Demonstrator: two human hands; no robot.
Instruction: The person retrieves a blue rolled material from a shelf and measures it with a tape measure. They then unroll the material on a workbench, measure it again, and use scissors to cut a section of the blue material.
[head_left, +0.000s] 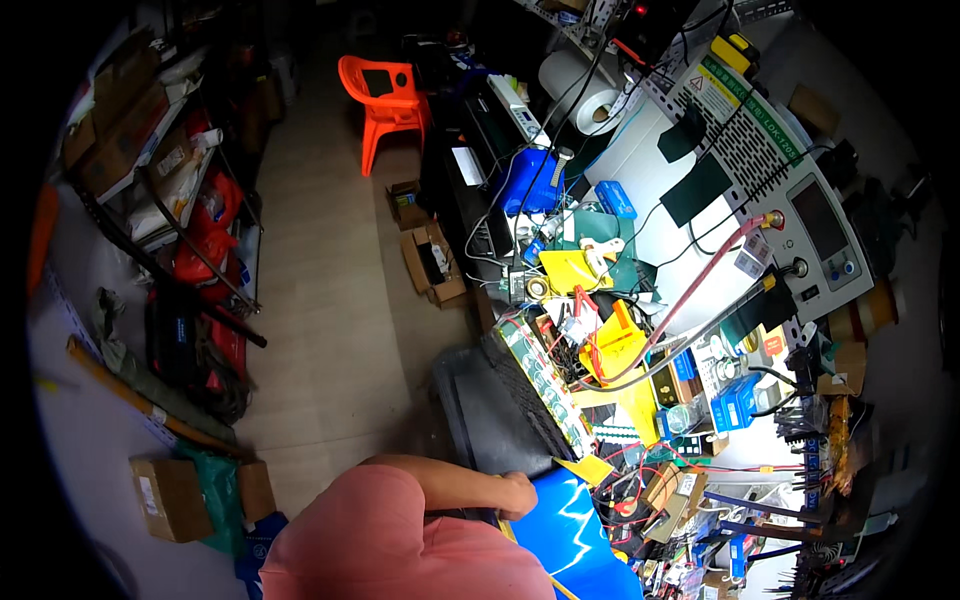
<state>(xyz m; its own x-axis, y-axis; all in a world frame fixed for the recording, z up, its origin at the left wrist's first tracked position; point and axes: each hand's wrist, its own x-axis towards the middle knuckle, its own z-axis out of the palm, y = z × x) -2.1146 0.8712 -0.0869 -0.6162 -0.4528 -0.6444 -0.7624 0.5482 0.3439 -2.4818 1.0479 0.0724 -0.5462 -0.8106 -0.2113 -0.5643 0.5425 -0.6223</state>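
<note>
My left hand [517, 495] is at the lower middle, its arm coming out of a pink sleeve [370, 530]. Its fingers look curled at the corner of a glossy blue sheet [575, 530] with a yellow edge; whatever they grip is hidden. Just beyond the hand sits a dark grey bin [490, 410]. A yellow flap [587, 469] lies to the right of the hand. My right hand does not show.
A cluttered workbench [640, 240] runs along the right, with cables, tools, blue boxes and a grey-white machine [815, 230]. Cardboard boxes [432, 262] and an orange chair [385, 105] stand on the floor. Loaded shelves [170, 200] line the left.
</note>
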